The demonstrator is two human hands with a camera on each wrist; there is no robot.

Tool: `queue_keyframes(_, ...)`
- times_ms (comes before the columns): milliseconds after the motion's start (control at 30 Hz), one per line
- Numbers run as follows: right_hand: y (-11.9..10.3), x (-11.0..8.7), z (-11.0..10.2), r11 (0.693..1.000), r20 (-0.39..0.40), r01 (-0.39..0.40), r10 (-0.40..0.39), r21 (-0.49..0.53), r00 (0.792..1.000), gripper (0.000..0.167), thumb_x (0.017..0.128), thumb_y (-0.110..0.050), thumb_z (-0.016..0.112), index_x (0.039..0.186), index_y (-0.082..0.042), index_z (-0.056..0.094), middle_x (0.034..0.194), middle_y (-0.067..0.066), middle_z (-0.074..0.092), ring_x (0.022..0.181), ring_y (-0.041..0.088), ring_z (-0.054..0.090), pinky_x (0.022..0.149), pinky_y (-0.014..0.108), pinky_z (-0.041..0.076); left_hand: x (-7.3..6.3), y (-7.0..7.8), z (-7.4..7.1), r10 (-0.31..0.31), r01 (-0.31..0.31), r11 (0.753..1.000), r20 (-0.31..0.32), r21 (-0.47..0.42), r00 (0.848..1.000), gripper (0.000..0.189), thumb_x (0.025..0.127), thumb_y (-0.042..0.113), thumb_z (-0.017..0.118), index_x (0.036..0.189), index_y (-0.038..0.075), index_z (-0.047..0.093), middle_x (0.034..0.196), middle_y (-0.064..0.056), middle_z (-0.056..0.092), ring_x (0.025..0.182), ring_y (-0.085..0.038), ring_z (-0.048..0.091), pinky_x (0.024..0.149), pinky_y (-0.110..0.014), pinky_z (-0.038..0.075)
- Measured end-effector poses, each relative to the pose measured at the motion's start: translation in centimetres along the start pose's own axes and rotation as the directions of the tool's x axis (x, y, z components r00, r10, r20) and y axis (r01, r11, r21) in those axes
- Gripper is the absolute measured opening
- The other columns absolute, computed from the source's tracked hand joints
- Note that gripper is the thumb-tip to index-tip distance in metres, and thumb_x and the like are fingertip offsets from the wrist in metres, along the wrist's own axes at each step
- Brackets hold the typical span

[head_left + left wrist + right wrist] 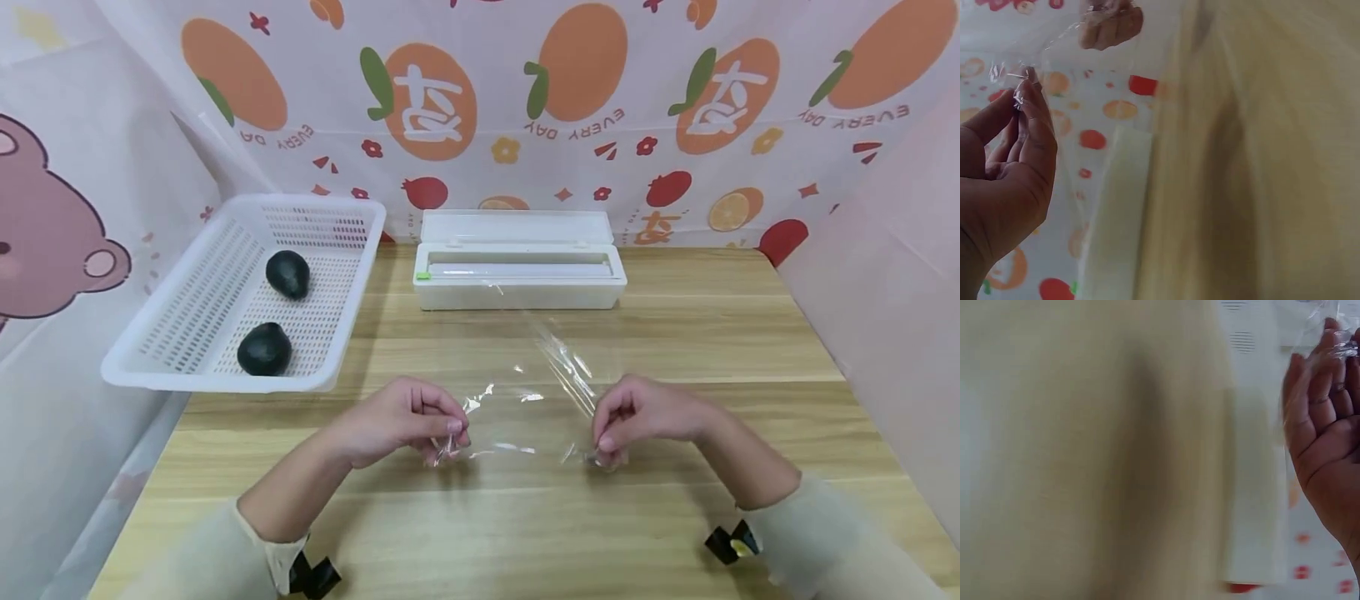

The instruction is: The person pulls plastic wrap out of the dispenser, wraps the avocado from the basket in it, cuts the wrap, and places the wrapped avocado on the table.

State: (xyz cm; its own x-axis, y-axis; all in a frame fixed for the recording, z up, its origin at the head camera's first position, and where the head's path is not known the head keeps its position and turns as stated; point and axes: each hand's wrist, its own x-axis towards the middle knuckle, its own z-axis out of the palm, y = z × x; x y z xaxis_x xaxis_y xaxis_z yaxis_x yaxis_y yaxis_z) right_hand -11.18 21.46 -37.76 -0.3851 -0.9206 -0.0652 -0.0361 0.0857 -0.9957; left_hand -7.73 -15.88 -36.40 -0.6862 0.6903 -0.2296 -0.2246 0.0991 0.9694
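A clear sheet of plastic wrap [517, 400] stretches from the white wrap dispenser box [517, 293] toward the person. Its near left corner is pinched between the thumb and fingers of my left hand [401, 421]. At the near right corner, my right hand [651, 410] pinches the film the same way. The film sags and creases between the hands, above the wooden table. In the left wrist view, bunched film shows at the fingertips of the left hand [1016, 156]; in the right wrist view, film lies across the fingers of the right hand [1329, 425].
The dispenser's lid [517, 225] stands raised at the back. On the left is a white plastic basket [187, 382] holding two dark green avocado-like fruits [288, 275]. A printed cloth [495, 100] hangs behind the wooden table [525, 533].
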Motion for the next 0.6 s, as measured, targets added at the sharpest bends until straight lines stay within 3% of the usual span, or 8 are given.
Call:
queue_keyframes(167, 4.2, 0.2, 1.1, 0.993, -0.073, -0.118, 0.116, -0.020, 0.991, 0.014, 0.092, -0.005, 0.065, 0.095, 0.007, 0.068, 0.082, 0.027, 0.067, 0.070, 0.007, 0.064, 0.064, 0.028, 0.057, -0.1, -3.1, -0.5, -0.076, 0.077, 0.997, -0.032, 0.014, 0.997, 0.029, 0.093, 0.015, 0.067, 0.105, -0.011, 0.065, 0.092, -0.021, 0.072, 0.071, -0.018, 0.068, 0.061, -0.027, 0.058)
queue_keyframes(367, 5.5, 0.2, 1.4, 0.963, -0.147, -0.227, 0.207, -0.144, 0.967, 0.014, 0.090, -0.017, 0.071, 0.094, -0.004, 0.073, 0.080, 0.011, 0.071, 0.068, 0.005, 0.061, 0.062, 0.023, 0.053, 0.1, -4.9, -1.0, -0.133, 0.138, 0.986, -0.054, 0.090, 0.990, 0.028, 0.094, 0.017, 0.067, 0.104, -0.009, 0.067, 0.093, -0.025, 0.071, 0.075, -0.026, 0.070, 0.064, -0.034, 0.060)
queue_keyframes(467, 5.6, 0.1, 1.6, 0.946, -0.136, -0.226, 0.198, -0.232, 0.971, 0.010, 0.089, -0.020, 0.073, 0.091, -0.011, 0.075, 0.082, 0.000, 0.071, 0.069, 0.002, 0.058, 0.062, 0.019, 0.051, 0.2, -5.2, -1.2, -0.141, 0.151, 0.971, -0.069, 0.187, 0.988, 0.021, 0.093, 0.016, 0.067, 0.099, -0.004, 0.071, 0.088, -0.020, 0.072, 0.073, -0.024, 0.069, 0.062, -0.034, 0.059)
queue_keyframes(600, 5.4, -0.1, 2.1, 0.931, -0.113, -0.173, 0.144, -0.320, 0.983, 0.007, 0.088, -0.020, 0.074, 0.090, -0.013, 0.075, 0.091, -0.002, 0.072, 0.080, 0.004, 0.063, 0.074, 0.023, 0.055, -0.1, -5.5, -1.4, -0.127, 0.141, 0.939, -0.065, 0.313, 0.990, 0.013, 0.091, 0.014, 0.069, 0.094, 0.001, 0.073, 0.081, -0.013, 0.071, 0.067, -0.016, 0.062, 0.059, -0.026, 0.055)
